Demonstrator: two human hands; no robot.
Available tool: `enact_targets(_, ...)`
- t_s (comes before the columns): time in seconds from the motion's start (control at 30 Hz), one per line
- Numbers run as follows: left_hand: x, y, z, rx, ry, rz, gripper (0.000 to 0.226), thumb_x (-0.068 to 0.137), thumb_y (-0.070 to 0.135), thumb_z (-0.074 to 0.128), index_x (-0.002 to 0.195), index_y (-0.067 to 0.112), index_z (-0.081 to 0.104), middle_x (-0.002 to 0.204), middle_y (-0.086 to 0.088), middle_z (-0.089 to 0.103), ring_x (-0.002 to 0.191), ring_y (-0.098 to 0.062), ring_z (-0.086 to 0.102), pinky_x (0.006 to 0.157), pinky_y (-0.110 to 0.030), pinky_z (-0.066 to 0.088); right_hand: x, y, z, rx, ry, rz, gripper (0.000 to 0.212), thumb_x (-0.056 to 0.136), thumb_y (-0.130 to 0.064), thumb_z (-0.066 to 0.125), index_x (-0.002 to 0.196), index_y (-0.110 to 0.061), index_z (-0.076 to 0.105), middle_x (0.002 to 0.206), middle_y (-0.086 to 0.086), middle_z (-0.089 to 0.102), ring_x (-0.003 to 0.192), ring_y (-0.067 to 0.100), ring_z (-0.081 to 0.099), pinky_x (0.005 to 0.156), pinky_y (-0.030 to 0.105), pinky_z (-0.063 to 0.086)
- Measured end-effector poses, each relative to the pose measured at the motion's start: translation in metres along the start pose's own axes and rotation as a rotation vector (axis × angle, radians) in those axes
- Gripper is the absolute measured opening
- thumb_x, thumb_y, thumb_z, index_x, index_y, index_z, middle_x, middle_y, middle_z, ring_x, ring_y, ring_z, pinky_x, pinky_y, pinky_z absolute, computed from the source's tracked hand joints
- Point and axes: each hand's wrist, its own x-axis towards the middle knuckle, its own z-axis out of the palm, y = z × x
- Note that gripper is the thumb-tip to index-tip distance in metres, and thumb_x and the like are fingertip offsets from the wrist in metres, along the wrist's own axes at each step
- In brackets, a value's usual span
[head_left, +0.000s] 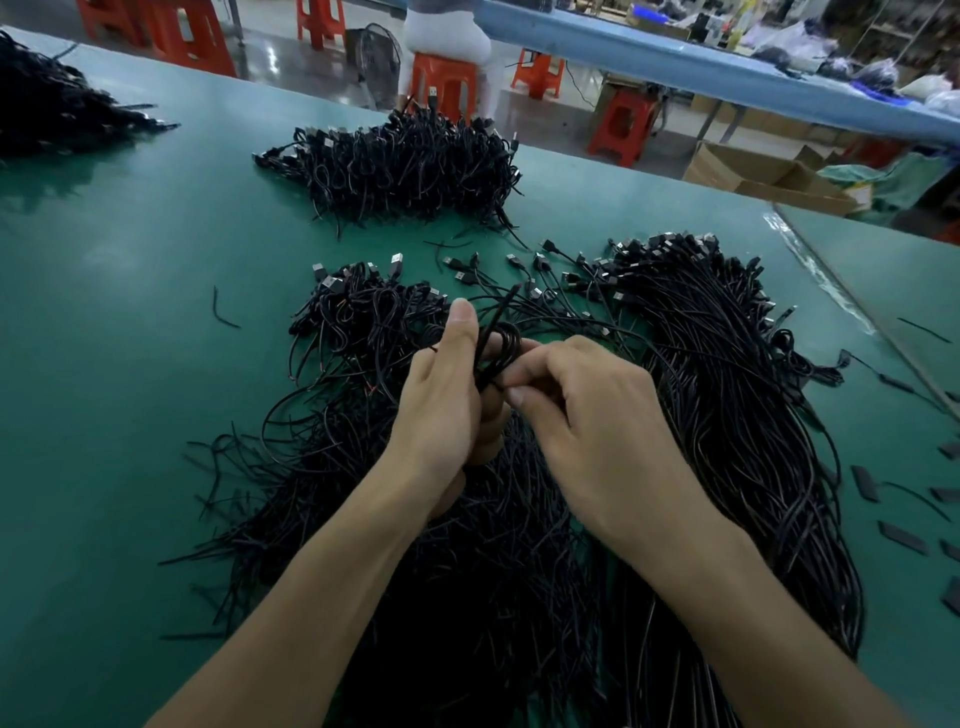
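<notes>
Left hand (441, 400) grips the coiled cable (501, 345) upright, loop above the fingers; right hand (587, 410), just beside, pinches its loose end.

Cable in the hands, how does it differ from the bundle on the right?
The cable is wound into a small loop; the bundle lies stretched out long. The cable is a single one, held up by the left hand and right hand; the bundle is many strands resting on the table. Both are thin and black.
</notes>
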Motion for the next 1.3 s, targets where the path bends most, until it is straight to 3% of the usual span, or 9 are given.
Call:
enact_targets(0.13,0.003,0.001,0.0,0.109,0.084,-0.188,0.066,0.1,0.061,0.037,0.046,0.025,0.048,0.045,0.004,0.031,0.038,-0.013,0.021,0.04,-0.021,0.02,-0.004,0.003,0.002,-0.338,-0.022,-0.272,0.017,0.088,0.0,0.068,0.1,-0.011,0.066,0.097,0.0,0.057,0.091,0.016,0.051,0.081,0.029,0.048)
enact_targets(0.27,0.002,0.003,-0.008,0.113,-0.116,-0.335,0.056,0.1,0.059,0.042,0.058,0.022,0.041,0.048,0.004,0.026,0.036,-0.01,0.02,0.038,-0.016,0.02,0.001,0.005,-0.008,-0.517,-0.01,-0.532,0.013,0.087,0.001,0.059,0.093,-0.007,0.067,0.093,0.007,0.059,0.087,0.023,0.051,0.075,0.037,0.047)
enact_targets(0.47,0.001,0.002,-0.011,0.115,-0.312,-0.532,0.058,0.099,0.018,0.027,0.042,0.025,0.039,0.042,0.008,0.026,0.033,-0.004,0.017,0.037,-0.009,0.013,0.012,0.005,-0.019,-0.459,-0.186,-0.622,0.011,0.085,0.0,0.065,0.09,-0.009,0.066,0.103,0.005,0.062,0.094,0.022,0.055,0.077,0.038,0.049)
enact_targets(0.6,0.003,0.002,-0.011,-0.071,-0.37,-0.616,0.055,0.092,0.058,0.034,0.048,0.024,0.033,0.045,0.008,0.022,0.033,-0.004,0.016,0.035,-0.007,0.016,0.011,0.01,-0.02,-0.321,-0.21,-0.481,0.003,0.09,-0.005,0.067,0.092,-0.007,0.069,0.098,0.004,0.062,0.09,0.022,0.057,0.076,0.04,0.052)
enact_targets(0.7,0.001,0.003,-0.014,-0.107,-0.494,-0.554,0.068,0.068,0.088,0.049,0.065,0.023,0.028,0.053,0.008,0.02,0.039,-0.004,0.014,0.035,-0.008,0.018,0.014,0.018,-0.021,-0.201,-0.252,-0.37,0.008,0.094,-0.01,0.064,0.097,-0.011,0.071,0.1,-0.001,0.062,0.093,0.014,0.057,0.084,0.035,0.051)
enact_targets(0.8,-0.001,0.003,-0.018,0.002,-0.634,-0.455,0.05,0.063,0.052,0.087,0.076,0.021,0.05,0.055,0.012,0.025,0.042,0.001,0.019,0.036,-0.008,0.019,0.019,0.022,-0.027,-0.071,-0.297,-0.275,0.009,0.094,-0.011,0.066,0.097,-0.017,0.072,0.1,-0.008,0.061,0.092,0.007,0.059,0.085,0.027,0.049)
enact_targets(0.9,-0.004,0.003,-0.017,0.197,-0.622,-0.395,0.029,0.07,0.007,0.079,0.079,0.019,0.054,0.054,0.009,0.032,0.042,-0.001,0.026,0.037,-0.011,0.023,0.019,0.021,-0.031,-0.078,-0.335,-0.275,0.01,0.093,-0.014,0.067,0.096,-0.02,0.073,0.103,-0.01,0.061,0.09,0.006,0.061,0.081,0.026,0.052)
enact_targets(1.03,-0.006,0.002,-0.015,0.281,-0.631,-0.408,0.026,0.078,0.004,0.071,0.074,0.011,0.046,0.058,0.001,0.029,0.042,-0.004,0.024,0.037,-0.012,0.022,0.015,0.017,-0.033,-0.133,-0.383,-0.38,0.01,0.093,-0.014,0.066,0.096,-0.019,0.073,0.123,-0.008,0.059,0.098,0.008,0.06,0.084,0.033,0.053)
enact_targets(1.3,-0.003,0.001,-0.017,0.301,-0.635,-0.402,0.025,0.083,0.001,0.067,0.07,0.012,0.05,0.056,0.005,0.031,0.043,-0.004,0.026,0.037,-0.015,0.021,0.012,0.015,-0.029,-0.302,-0.332,-0.606,0.012,0.083,-0.001,0.072,0.092,-0.009,0.074,0.096,0.001,0.068,0.09,0.022,0.06,0.072,0.041,0.054)
